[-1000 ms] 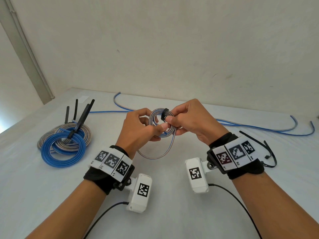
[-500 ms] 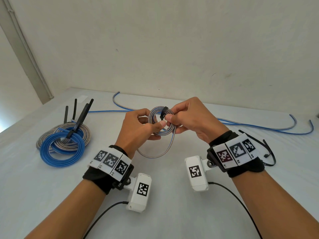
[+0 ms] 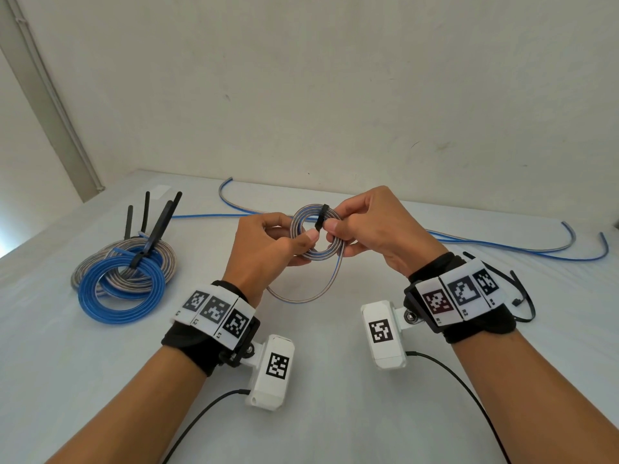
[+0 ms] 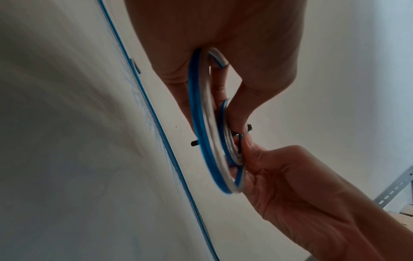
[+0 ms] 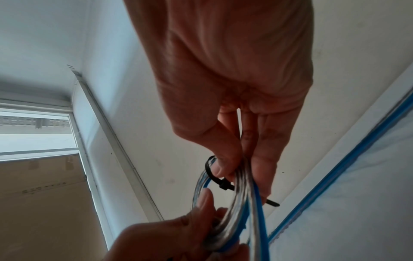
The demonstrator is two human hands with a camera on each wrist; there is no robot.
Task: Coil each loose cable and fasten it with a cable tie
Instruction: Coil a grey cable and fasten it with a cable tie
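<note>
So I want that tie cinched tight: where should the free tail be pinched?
Pinch the tie by its tail tip poking out past the head, from the right hand's side; the left hand holds the coil.

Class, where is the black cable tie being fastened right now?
In the head view, the cable tie wraps the coil top at centre, between the left hand and right hand.

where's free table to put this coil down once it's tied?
Bare table runs between the forearms, in front of the held coil. Another bare strip lies near left, in front of the tied coils. It is crowded far left with those coils, along the back with loose blue cable, and beside the right wrist with spare cable ties.
</note>
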